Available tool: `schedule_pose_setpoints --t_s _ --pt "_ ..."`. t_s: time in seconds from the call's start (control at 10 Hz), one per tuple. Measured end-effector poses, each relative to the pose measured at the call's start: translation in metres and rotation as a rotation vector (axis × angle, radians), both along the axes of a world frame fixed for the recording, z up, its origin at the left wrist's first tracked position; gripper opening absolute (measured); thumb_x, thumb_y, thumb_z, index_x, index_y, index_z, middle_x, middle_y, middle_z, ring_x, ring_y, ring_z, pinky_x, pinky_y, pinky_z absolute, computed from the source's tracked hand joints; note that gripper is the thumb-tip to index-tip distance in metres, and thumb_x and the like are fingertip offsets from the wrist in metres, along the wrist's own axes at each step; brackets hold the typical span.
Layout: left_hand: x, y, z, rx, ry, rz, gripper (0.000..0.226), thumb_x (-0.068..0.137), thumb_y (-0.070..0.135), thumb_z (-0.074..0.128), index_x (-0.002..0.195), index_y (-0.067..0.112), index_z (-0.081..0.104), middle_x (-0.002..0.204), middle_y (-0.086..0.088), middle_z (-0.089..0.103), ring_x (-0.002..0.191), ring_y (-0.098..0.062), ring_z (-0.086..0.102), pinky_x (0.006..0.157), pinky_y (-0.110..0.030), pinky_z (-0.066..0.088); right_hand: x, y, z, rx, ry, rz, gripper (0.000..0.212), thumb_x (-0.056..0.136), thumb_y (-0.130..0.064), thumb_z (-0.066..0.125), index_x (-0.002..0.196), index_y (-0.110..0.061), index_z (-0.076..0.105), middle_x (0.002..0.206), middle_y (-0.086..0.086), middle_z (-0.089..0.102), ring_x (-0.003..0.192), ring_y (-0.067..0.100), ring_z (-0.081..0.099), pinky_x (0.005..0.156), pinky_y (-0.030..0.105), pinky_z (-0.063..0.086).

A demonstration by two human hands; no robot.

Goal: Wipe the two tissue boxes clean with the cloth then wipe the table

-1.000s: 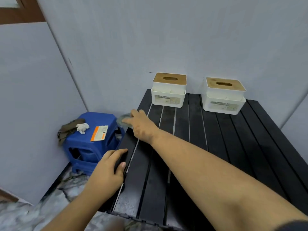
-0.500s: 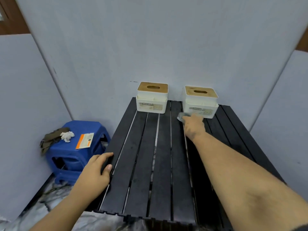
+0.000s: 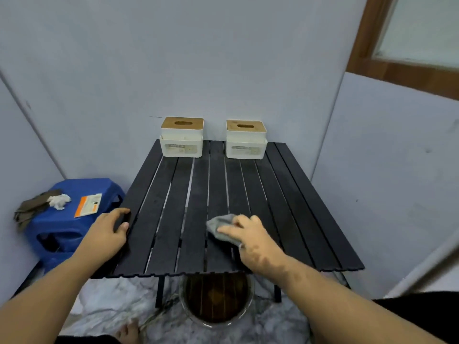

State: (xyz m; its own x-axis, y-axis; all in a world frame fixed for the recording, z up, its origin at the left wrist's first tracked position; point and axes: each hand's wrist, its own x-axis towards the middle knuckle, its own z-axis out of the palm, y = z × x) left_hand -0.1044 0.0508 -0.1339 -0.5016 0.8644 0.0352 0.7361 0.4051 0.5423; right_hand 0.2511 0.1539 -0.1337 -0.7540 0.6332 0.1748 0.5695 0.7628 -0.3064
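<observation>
Cloth drawn back to the near end of the table, both boxes left at the far end.

Half a second ago the right hand (image 3: 250, 238) pressed the grey cloth (image 3: 219, 228) just in front of the right tissue box (image 3: 246, 139); now it has pulled back toward the body, fingers spread flat on the crumpled cloth against the slats near the front edge. The left hand (image 3: 109, 232) has stayed put, thumb and fingers curled around the table's left edge. The table (image 3: 285, 194) is black, made of long narrow slats with light gaps between. Well ahead of both hands, the left tissue box (image 3: 182, 137) and its twin stand against a pale blue wall, white with wooden slotted lids. Left of the left hand sits a blue plastic stool (image 3: 72, 219); below the right hand, under the table, a round bucket (image 3: 216, 299) rests on marbled floor.
</observation>
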Motion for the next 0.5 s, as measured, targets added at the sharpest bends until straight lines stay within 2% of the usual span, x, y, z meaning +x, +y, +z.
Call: schedule_pose_setpoints --t_s 0.1,0.2,0.3,0.4,0.5 --pt "0.001 -0.002 0.0 -0.006 -0.003 -0.01 0.038 0.103 0.018 0.054 0.141 0.021 0.053 0.137 -0.019 0.05 0.124 -0.038 0.05 0.101 -0.048 0.04 0.028 -0.04 0.008 -0.028 -0.078 0.207 0.061 0.086 -0.003 0.038 0.138 -0.031 0.053 0.125 0.005 0.046 0.095 0.027 0.036 0.08 0.041 0.041" --pt "0.008 -0.004 0.003 -0.013 0.006 0.005 0.041 0.104 0.018 0.051 0.145 0.017 0.048 0.143 -0.021 0.04 0.129 -0.041 0.046 0.109 -0.05 0.036 0.079 -0.015 0.006 0.077 -0.072 0.063 0.059 0.084 0.0 0.05 0.133 -0.032 0.058 0.12 0.002 0.05 0.094 0.024 0.038 0.082 0.038 0.046" --pt "0.015 -0.005 0.005 -0.017 0.063 0.03 0.044 0.102 0.02 0.054 0.145 0.013 0.047 0.146 -0.021 0.038 0.13 -0.044 0.044 0.111 -0.055 0.036 0.139 0.03 -0.009 0.176 -0.048 -0.356 0.059 0.081 0.006 0.057 0.128 -0.029 0.064 0.111 0.006 0.052 0.084 0.024 0.035 0.077 0.044 0.049" --pt "0.031 -0.005 0.017 -0.07 0.242 0.069 0.042 0.098 0.028 0.06 0.137 0.013 0.054 0.141 -0.019 0.045 0.127 -0.043 0.045 0.098 -0.056 0.042 0.163 0.041 -0.009 0.123 -0.038 -0.547 0.049 0.088 0.0 0.056 0.129 -0.026 0.064 0.108 0.008 0.05 0.083 0.027 0.036 0.074 0.04 0.044" --pt "0.065 0.002 0.029 -0.021 0.33 -0.012 0.039 0.096 0.032 0.063 0.131 0.016 0.06 0.145 -0.015 0.045 0.132 -0.039 0.041 0.099 -0.053 0.041 0.162 0.034 0.008 0.053 -0.155 -0.608 0.059 0.095 -0.041 0.059 0.15 -0.037 0.038 0.126 0.003 0.047 0.109 0.029 0.042 0.092 0.04 0.047"
